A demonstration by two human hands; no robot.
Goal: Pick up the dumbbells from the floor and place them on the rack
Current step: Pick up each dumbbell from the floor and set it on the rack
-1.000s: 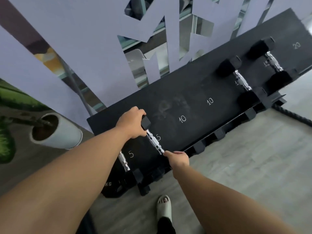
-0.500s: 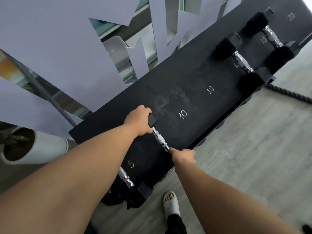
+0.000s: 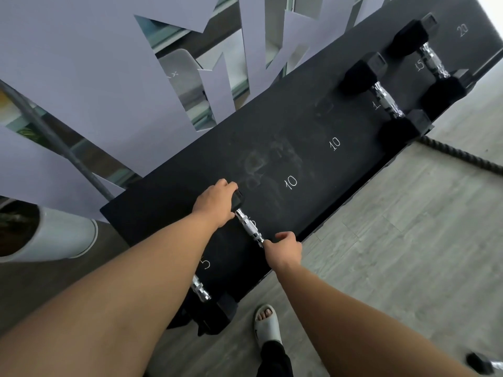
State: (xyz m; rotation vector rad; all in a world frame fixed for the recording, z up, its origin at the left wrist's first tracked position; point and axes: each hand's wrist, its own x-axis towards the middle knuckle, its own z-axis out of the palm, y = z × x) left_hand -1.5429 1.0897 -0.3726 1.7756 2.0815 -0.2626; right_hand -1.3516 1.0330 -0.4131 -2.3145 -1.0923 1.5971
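Both hands are holding a small dumbbell (image 3: pixel 249 227) that is lying on the black rack (image 3: pixel 340 170), near the chalk 5 marks. The left hand (image 3: pixel 217 204) is wrapping around its far black end, and the right hand (image 3: pixel 285 250) is gripping its near end. Another small dumbbell (image 3: pixel 201 289) is sitting on the rack's left end. Two bigger dumbbells (image 3: pixel 386 100) are sitting far along on the right. One more dumbbell (image 3: pixel 483 363) is lying on the floor (image 3: pixel 408 240).
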